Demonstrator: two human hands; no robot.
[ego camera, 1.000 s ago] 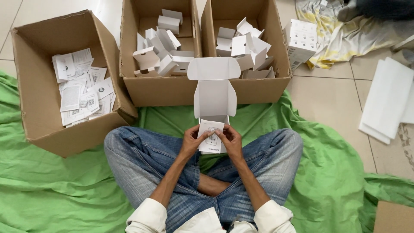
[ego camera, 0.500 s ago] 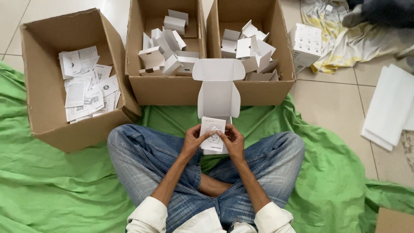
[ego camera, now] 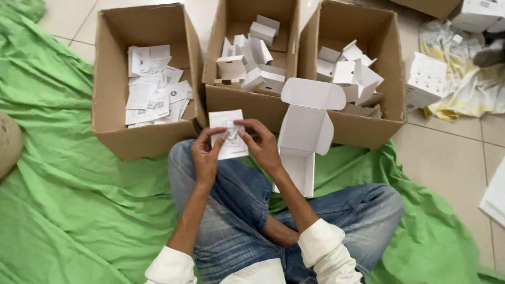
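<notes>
Both hands hold a white paper leaflet (ego camera: 230, 135) above my knees. My left hand (ego camera: 206, 156) grips its lower left edge, and my right hand (ego camera: 261, 143) pinches its right side with the fingertips on the sheet. An open white carton (ego camera: 305, 138) with its lid flap up rests on my lap just right of my right hand, touched by neither hand. I sit cross-legged in blue jeans on a green cloth (ego camera: 79, 200).
Three brown cardboard boxes stand in front: the left box (ego camera: 110, 126) holds loose paper leaflets, the middle box (ego camera: 247, 102) and right box (ego camera: 363, 129) hold white cartons. More white cartons (ego camera: 423, 79) and crumpled plastic lie on the tiled floor at the right.
The leaflet has come out of the open carton and moved left with both hands. The carton now stands apart on the right, and the camera has shifted so everything sits further right.
</notes>
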